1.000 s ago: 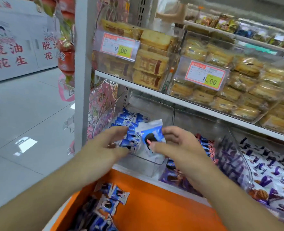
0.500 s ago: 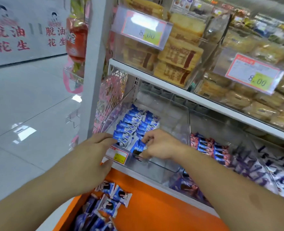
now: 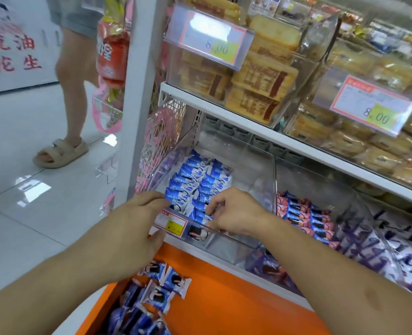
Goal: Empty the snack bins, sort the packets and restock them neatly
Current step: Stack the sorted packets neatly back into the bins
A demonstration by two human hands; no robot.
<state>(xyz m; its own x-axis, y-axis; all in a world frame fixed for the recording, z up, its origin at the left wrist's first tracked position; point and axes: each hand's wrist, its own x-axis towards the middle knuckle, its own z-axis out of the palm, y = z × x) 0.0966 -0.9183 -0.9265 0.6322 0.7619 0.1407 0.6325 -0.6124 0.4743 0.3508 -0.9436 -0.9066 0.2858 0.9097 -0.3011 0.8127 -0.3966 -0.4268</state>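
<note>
While the orange bin (image 3: 224,298) nearest the camera holds a loose heap of blue-and-white packets (image 3: 159,288) in its left corner, the restocking itself goes on just beyond it, in the clear bin (image 3: 255,170) on the lower shelf. The left hand (image 3: 130,228) rests at that bin's front left corner, by the small price tag (image 3: 172,222), its fingers loosely curved and touching the end of the left row; whether it pinches anything I cannot tell. The right hand (image 3: 236,213) reaches over the front lip, fingers curled down onto a packet at the near end of the right row of blue packets (image 3: 200,180), which stand on edge in two neat files running back.

These packets look light, thin and crinkly, with slick film that slides easily and a brittle biscuit inside, I judge. Squeezing the middle risks cracking it; taking each by its crimped end seals or lightly across the flat faces seems safer, and a standing row will likely topple unless braced at the front.

Farther right lie pink packets (image 3: 306,216), then purple ones (image 3: 379,245). On the upper shelf (image 3: 248,112) sit bins of wrapped cakes (image 3: 260,76).
</note>
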